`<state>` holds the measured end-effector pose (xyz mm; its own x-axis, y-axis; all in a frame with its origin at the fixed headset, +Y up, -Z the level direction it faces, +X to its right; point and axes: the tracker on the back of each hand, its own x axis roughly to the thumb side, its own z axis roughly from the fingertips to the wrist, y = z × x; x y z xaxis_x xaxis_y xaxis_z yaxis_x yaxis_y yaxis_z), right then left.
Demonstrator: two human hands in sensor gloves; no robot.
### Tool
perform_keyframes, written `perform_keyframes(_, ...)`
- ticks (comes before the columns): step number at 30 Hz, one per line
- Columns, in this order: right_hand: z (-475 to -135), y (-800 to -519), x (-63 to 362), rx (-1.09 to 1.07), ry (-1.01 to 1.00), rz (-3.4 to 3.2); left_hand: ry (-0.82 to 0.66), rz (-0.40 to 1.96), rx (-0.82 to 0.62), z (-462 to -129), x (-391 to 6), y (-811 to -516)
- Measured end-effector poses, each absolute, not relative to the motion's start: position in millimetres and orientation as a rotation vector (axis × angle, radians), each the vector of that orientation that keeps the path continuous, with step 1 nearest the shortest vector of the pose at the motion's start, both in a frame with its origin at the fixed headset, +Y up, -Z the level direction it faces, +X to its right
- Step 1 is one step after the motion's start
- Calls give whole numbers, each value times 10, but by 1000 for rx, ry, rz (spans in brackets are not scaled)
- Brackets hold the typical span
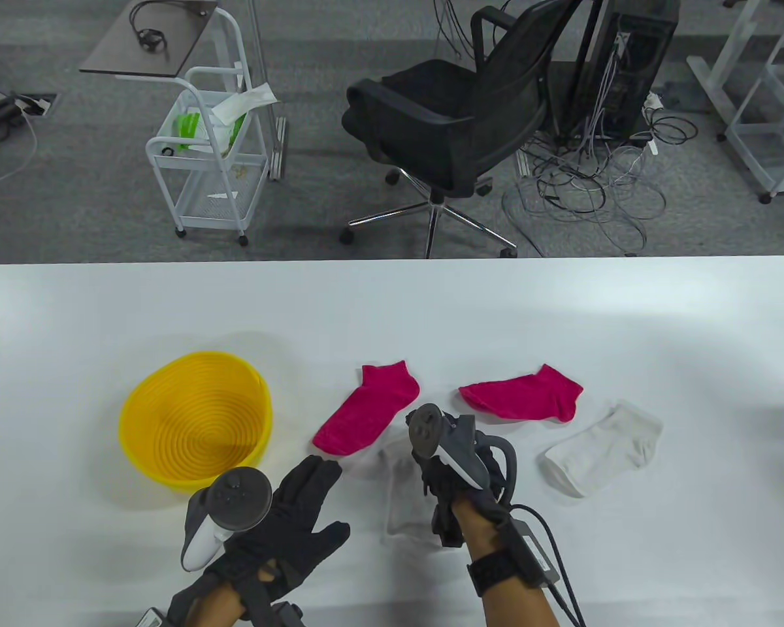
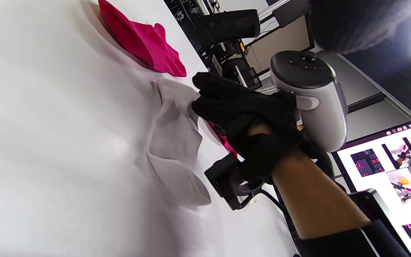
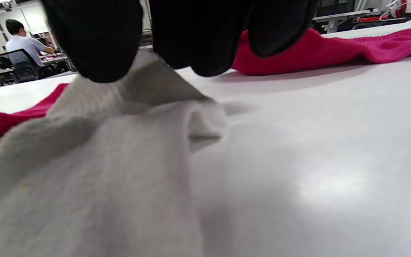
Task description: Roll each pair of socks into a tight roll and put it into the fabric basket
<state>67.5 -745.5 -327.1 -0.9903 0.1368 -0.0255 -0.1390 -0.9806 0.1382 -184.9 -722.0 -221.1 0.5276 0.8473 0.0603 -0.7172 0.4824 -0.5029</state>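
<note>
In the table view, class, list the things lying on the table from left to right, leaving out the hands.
yellow basket → left pink sock → right pink sock → far-right white sock

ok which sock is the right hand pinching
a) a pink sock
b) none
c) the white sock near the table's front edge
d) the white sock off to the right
c: the right hand pinches the near white fabric sock, lifting its end off the white table.
</note>
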Motion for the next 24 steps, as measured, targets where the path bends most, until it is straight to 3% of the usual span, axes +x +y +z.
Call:
perform_keyframes(8,-3194,-6929,1174,-6,184,2782,-336,961,-459,-2205,-1840,-7221)
perform_keyframes(15,-3149,-6624,1894,-220,56,2715,-362,949,-507,-2208,-1806,-7251)
perform_keyframes(19,-3148,-6592,2355,-357,36,2676,-354,949,-505,-2223,-1816,-7266)
perform_keyframes(24,-3185,-6752,2943,-593,113,2548,-330,977,-470,-2256,-1870,-7250)
